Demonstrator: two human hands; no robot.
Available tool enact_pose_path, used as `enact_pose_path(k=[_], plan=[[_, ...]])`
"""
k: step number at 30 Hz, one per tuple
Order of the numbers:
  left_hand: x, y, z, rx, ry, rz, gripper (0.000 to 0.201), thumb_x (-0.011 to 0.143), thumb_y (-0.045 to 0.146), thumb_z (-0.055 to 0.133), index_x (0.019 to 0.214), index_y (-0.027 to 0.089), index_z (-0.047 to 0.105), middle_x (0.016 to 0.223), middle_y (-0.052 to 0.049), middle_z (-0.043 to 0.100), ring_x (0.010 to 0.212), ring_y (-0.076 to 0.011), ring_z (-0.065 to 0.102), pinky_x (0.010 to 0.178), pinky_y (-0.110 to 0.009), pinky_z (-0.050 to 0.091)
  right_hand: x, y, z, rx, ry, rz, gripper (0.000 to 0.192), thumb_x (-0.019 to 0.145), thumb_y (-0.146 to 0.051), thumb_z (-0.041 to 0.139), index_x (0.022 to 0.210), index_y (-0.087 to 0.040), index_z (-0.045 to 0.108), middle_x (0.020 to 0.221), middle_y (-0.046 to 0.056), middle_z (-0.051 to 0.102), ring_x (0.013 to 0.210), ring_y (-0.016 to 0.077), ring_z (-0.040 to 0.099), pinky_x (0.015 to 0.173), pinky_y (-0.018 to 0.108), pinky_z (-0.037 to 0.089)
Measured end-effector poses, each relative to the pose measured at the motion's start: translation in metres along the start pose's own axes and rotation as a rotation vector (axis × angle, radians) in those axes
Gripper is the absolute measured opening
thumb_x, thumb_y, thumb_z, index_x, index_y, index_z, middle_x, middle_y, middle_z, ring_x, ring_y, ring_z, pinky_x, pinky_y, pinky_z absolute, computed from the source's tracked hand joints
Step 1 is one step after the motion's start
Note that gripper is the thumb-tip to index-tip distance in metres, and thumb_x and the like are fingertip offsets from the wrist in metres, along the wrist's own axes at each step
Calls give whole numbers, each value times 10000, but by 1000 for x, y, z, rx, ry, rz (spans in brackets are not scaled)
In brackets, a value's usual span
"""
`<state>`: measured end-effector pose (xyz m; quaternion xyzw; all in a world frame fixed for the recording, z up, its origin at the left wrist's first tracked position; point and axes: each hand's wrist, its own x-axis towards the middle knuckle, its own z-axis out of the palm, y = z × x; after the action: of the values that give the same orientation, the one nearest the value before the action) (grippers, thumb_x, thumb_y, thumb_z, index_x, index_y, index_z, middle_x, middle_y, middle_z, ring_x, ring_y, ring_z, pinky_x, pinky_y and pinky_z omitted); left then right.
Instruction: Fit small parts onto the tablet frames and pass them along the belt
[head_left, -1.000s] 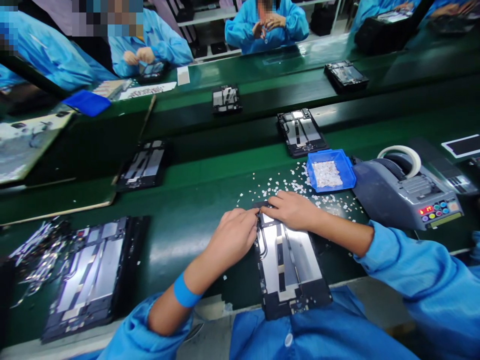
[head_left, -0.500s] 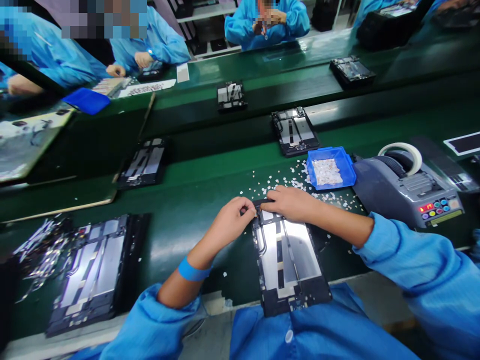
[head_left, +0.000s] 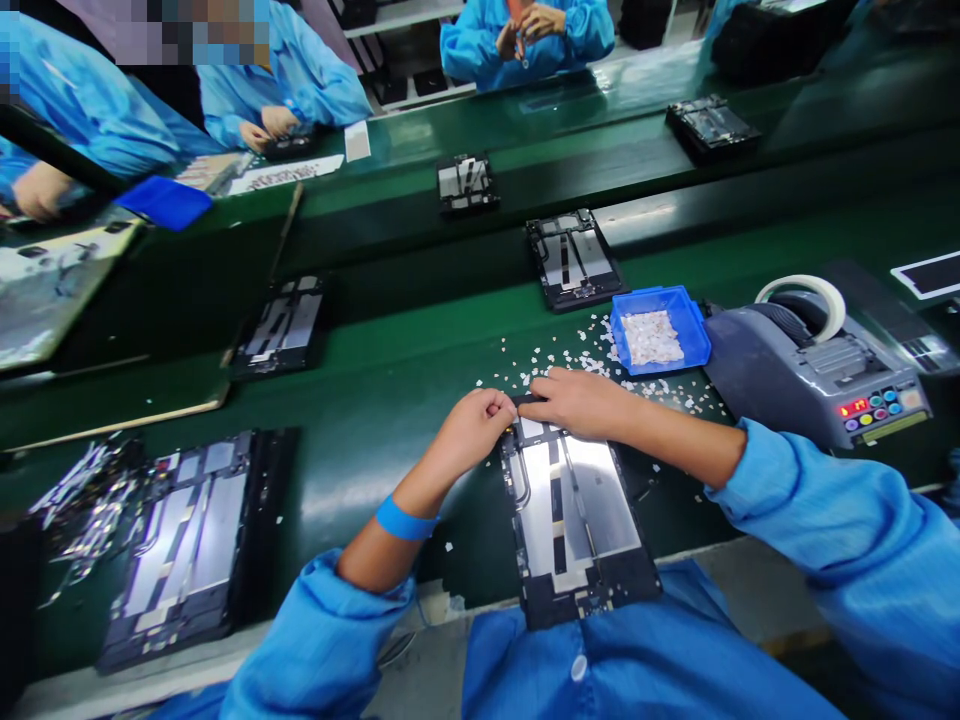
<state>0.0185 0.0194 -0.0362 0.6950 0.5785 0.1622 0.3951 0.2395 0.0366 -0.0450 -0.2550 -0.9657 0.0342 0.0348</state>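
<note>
Both hands meet at the far end of the open tablet frame (head_left: 574, 520), which lies flat on the green bench (head_left: 375, 400) with its long axis running from the fingers back toward the person's body; the near end overhangs the bench edge slightly. The left hand (head_left: 469, 432) sits at the frame's far left corner, fingers curled in tight with thumb and forefinger pinched together — whether they hold a small piece cannot be made out. The right hand (head_left: 577, 402) lies flatter, palm down, fingertips pressed on the far edge of the frame just right of the left thumb; nothing shows gripped in it. The 2 hands nearly touch, and both are equally close to that top edge.

Just beyond the fingers, small white scraps (head_left: 570, 365) are strewn over the bench. Past them and to the right stands a blue tray (head_left: 696, 335) holding more of the same white pieces, and right of that, near the right forearm, an electric tape dispenser (head_left: 817, 380) with a white roll.

Well left of the left hand lies another frame (head_left: 180, 545) beside a heap of shiny strips (head_left: 71, 500). Farther off — on the belts beyond the fingers — more frames (head_left: 574, 258) lie spaced apart, and other people in blue coats (head_left: 525, 40) work on the opposite side.
</note>
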Motion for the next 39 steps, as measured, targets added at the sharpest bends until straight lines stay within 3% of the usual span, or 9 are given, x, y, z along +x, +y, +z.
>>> enact_pose_path(k=[8, 15, 31, 39], plan=[[-2, -5, 3, 81, 66, 31, 164, 832, 242, 534, 727, 190, 648, 733, -20, 616, 693, -181, 564, 623, -295, 423, 0, 1, 3, 16, 13, -12, 343, 994, -94, 487, 1267, -235, 641, 1013, 81, 578, 845, 209, 435, 695, 321, 299], [-6, -3, 4, -80, 41, -36, 176, 858, 294, 541, 791, 188, 665, 691, 4, 611, 653, -163, 546, 597, -273, 418, -1, 1, 2, 15, 13, -1, 338, 993, -91, 481, 1250, -233, 648, 1020, 84, 579, 836, 206, 428, 682, 318, 284], [-5, -6, 10, 118, 106, 40, 171, 890, 219, 520, 762, 206, 632, 735, -10, 593, 775, -207, 555, 689, -316, 424, -1, 1, 5, -13, 26, -15, 346, 996, -104, 490, 1276, -234, 646, 1018, 79, 574, 832, 214, 425, 676, 331, 283], [-12, -8, 21, 122, 214, 37, 120, 899, 221, 539, 799, 210, 605, 823, -23, 584, 839, -211, 555, 743, -323, 426, 0, 1, 4, 12, 18, -15, 353, 1002, -109, 494, 1302, -224, 640, 1025, 88, 584, 849, 214, 440, 687, 320, 300]])
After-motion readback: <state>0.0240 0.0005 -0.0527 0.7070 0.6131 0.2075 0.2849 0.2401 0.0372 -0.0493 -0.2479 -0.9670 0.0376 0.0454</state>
